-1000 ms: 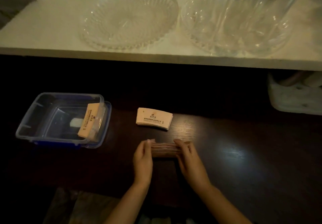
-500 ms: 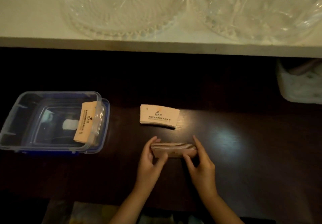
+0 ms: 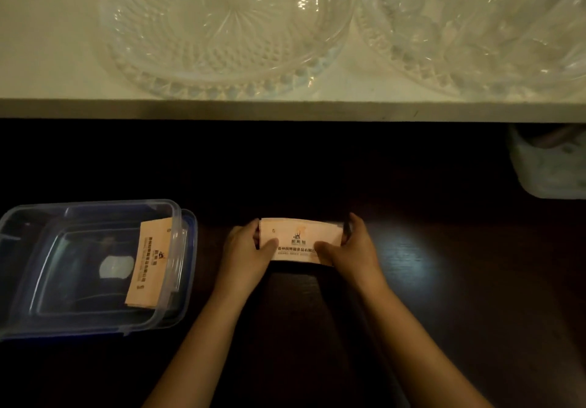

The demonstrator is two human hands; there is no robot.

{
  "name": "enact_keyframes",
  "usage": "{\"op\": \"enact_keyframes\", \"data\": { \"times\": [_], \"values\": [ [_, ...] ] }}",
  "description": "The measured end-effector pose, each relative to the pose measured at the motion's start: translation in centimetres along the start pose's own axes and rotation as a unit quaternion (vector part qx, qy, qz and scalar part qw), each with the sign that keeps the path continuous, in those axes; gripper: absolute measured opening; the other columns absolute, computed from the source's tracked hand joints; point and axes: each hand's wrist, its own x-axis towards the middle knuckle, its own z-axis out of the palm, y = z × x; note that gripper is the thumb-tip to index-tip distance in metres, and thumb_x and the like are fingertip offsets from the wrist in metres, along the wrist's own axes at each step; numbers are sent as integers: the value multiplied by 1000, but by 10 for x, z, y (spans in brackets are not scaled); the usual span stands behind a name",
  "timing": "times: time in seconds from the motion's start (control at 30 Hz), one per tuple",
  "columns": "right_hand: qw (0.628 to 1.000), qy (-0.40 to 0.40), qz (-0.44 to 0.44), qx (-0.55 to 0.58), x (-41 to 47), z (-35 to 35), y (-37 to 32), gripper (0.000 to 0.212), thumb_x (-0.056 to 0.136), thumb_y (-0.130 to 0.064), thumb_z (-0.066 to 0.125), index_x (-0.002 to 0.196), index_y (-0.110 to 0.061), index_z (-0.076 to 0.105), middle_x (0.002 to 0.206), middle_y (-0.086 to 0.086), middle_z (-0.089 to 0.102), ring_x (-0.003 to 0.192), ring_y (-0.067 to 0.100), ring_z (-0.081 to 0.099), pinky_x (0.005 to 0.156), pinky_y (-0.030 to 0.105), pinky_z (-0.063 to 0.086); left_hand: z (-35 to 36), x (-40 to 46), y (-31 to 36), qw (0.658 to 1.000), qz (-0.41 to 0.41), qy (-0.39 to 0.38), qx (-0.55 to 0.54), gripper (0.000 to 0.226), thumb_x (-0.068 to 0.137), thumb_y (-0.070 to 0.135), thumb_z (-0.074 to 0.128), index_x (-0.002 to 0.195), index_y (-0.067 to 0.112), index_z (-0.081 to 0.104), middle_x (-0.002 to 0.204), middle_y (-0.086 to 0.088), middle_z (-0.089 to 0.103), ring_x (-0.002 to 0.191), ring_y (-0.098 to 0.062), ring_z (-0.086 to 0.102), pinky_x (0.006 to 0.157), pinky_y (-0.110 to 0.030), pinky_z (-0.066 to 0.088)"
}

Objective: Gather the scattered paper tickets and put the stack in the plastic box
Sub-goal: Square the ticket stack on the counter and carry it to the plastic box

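On the dark wooden bench (image 3: 444, 280), the left hand (image 3: 244, 255) and right hand (image 3: 355, 249) pinch the pale printed paper ticket stack (image 3: 299, 238) by its ends; loose squeezing could fan tickets short of the clear blue-rimmed plastic box (image 3: 95, 325).

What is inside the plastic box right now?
One ticket leans against the right wall of the plastic box, and a pale patch shows at its bottom. Whether more tickets lie behind that one cannot be seen.

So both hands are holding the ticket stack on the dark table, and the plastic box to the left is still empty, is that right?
Not quite: the plastic box is not empty. The head view shows a ticket leaning inside it. The left hand and right hand do hold the ticket stack.
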Motion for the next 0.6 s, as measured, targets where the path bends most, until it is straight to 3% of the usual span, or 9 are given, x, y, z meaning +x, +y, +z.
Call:
{"op": "enact_keyframes", "data": {
  "times": [0.1,0.23,0.33,0.4,0.47,0.6],
  "values": [
    [999,-16,26,-8,6,-1,9,84,74,-9,75,140,-12,23,132,12,51,112,24,55,85,33,49,3,2,-8,999,-32,-24,-17,44,83,22,61,125,17,50,120,-7,43,95,-11,48,76,-16,41],
    [997,-67,32,-29,13,-6,13,78,75,-14,75,138,-15,30,127,9,54,103,18,55,88,38,52,-3,12,-15,989,-54,-131,-47,44,85,24,58,128,23,49,134,-10,44,116,-20,49,102,-42,42],
    [994,-85,31,-57,15,-6,13,59,75,-15,73,126,-18,42,122,9,51,105,22,55,87,41,54,-5,13,-14,989,-32,-136,-53,47,86,21,57,130,26,44,135,-1,37,117,-13,41,98,-29,36],
    [996,-69,1,-65,10,-5,18,56,74,-15,75,119,-22,43,117,0,45,109,22,52,85,35,55,-5,9,-15,990,-4,-123,-74,53,85,17,58,131,36,39,130,11,36,112,-1,38,91,-16,35],
    [995,-54,-59,-57,1,-4,27,57,73,-15,75,115,-31,39,110,-9,49,106,14,55,78,24,55,-4,1,-14,983,16,-136,-124,60,85,12,58,124,50,33,120,24,43,107,11,41,79,-4,38],
    [982,-31,-174,-68,-23,-8,44,74,76,-11,72,128,-43,30,113,-25,40,108,-9,44,87,8,40,8,-21,-12,955,-9,-137,-262,68,86,12,56,138,39,21,119,29,44,110,14,44,83,-3,40]
  ]
}}
